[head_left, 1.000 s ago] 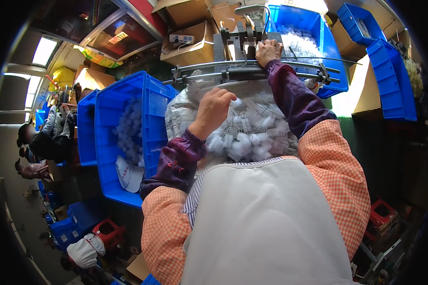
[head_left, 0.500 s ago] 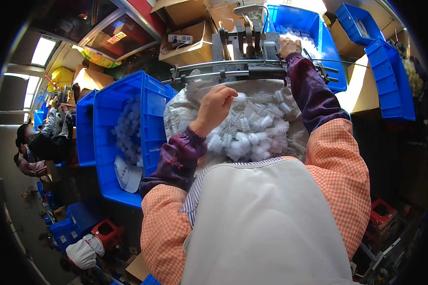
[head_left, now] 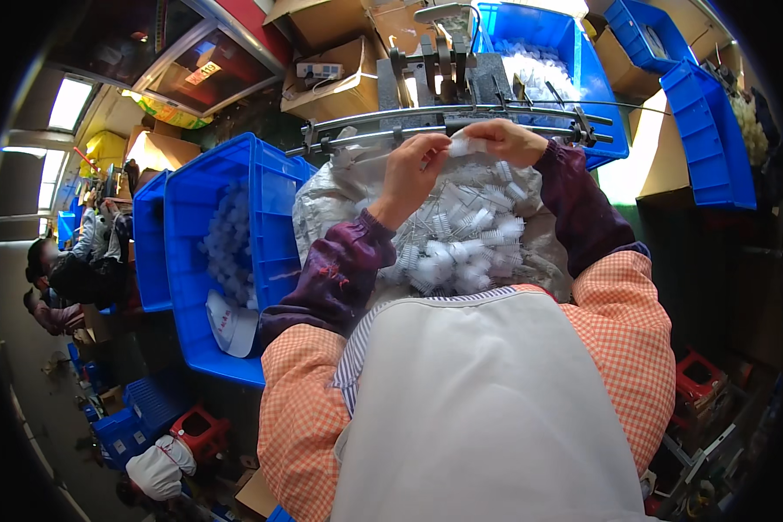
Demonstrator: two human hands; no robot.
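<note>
In front of the metal machine point(head_left: 439, 83) my two hands come close together with a small white bristle brush point(head_left: 466, 146) between them. My left hand point(head_left: 413, 172) is closed in a pinch at the left end of the brush. My right hand point(head_left: 511, 142) reaches in from the right, its fingers closed on the brush's other side. The fingertips partly cover the brush. Below them a heap of small white brushes with thin wire stems point(head_left: 461, 235) lies on a pale plastic sheet point(head_left: 322, 213) over my lap.
On the left stands a blue crate point(head_left: 265, 222) with white pieces and a white cap point(head_left: 230, 325). Another blue crate point(head_left: 596, 83) of white pieces stands behind the machine. A cardboard box point(head_left: 348, 87) is at the back; a thin rod point(head_left: 635, 110) juts right.
My right hand has come back from beside the machine, near the far crate, to meet my left hand. My left hand has moved slightly up and right.
</note>
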